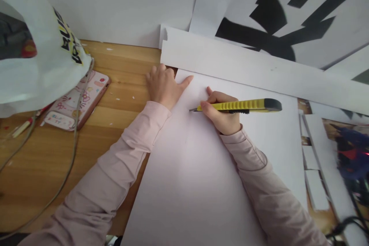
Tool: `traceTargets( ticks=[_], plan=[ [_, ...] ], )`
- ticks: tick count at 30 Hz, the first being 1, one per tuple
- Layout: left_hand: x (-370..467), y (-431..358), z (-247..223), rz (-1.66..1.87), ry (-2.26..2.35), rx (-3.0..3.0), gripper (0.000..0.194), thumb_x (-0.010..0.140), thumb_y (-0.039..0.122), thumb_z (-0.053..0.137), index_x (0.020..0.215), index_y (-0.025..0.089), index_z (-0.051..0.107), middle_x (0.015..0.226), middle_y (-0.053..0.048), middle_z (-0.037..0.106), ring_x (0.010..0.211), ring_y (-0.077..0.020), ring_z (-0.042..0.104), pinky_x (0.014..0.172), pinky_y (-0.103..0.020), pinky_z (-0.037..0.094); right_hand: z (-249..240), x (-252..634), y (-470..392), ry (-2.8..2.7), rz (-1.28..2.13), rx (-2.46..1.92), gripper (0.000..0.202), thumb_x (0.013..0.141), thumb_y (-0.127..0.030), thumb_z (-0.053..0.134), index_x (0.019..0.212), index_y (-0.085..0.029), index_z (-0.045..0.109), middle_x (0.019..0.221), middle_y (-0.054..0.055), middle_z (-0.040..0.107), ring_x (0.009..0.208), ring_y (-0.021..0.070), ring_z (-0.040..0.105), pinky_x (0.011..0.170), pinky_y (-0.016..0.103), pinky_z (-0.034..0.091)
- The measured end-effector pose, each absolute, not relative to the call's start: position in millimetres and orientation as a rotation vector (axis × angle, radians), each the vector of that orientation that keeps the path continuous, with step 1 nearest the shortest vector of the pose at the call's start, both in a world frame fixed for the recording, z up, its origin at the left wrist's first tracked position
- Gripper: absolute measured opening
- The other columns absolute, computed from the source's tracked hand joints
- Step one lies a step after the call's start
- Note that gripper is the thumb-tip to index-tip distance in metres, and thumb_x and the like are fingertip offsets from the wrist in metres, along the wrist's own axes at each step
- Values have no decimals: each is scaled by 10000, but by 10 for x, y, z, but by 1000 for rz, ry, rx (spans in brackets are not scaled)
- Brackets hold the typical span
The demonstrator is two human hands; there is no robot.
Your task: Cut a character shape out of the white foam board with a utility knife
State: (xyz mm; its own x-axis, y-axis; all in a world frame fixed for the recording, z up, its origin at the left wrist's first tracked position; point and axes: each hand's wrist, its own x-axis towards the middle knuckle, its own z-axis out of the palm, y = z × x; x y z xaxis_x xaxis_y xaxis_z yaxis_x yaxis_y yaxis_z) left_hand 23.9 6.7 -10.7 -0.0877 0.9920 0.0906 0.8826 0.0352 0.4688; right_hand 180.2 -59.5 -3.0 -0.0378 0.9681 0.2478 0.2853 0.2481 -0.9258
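A large white board (201, 184) lies flat on the wooden table, reaching from the near edge to the far strip. My right hand (223, 111) grips a yellow utility knife (245, 105) with a dark end cap. Its blade points left, with the tip at or just above the board's surface; I cannot tell if it touches. Beside it, my left hand (165, 84) rests at the board's far left corner. The thumb is stretched out on the white surface and the other fingers reach over the left edge.
A long white strip (230, 59) lies across the far side, before a panel with black shapes (268, 19). At left are a plastic bag (43, 65), a cable (75, 138) and a phone in a pink case (83, 102). White offcuts (315, 188) lie at right.
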Motion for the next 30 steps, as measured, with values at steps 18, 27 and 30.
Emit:
traceTargets(
  ticks=[18,27,30],
  plan=[
    [228,73,-104,601,2013,1898,496,840,692,553,830,200,613,1170,-163,619,1235,-397,482,1081,-509,333,163,1717,-557,-1619,867,-1342,313,674,-194,589,502,-234,330,485,-78,313,502,88,267,725,344,525],
    [226,63,-91,602,2008,1909,491,844,683,559,803,196,603,1165,-164,621,1218,-394,492,1070,-510,342,217,1769,-545,-1646,880,-1404,313,662,-193,581,506,-226,312,488,-71,277,505,84,259,551,271,409],
    [224,62,-90,611,2009,1898,482,836,684,570,804,203,598,1151,-157,627,1217,-388,491,1068,-500,348,240,1818,-532,-1635,895,-1451,306,651,-198,590,493,-223,330,482,-69,283,505,85,268,529,263,397]
  ],
)
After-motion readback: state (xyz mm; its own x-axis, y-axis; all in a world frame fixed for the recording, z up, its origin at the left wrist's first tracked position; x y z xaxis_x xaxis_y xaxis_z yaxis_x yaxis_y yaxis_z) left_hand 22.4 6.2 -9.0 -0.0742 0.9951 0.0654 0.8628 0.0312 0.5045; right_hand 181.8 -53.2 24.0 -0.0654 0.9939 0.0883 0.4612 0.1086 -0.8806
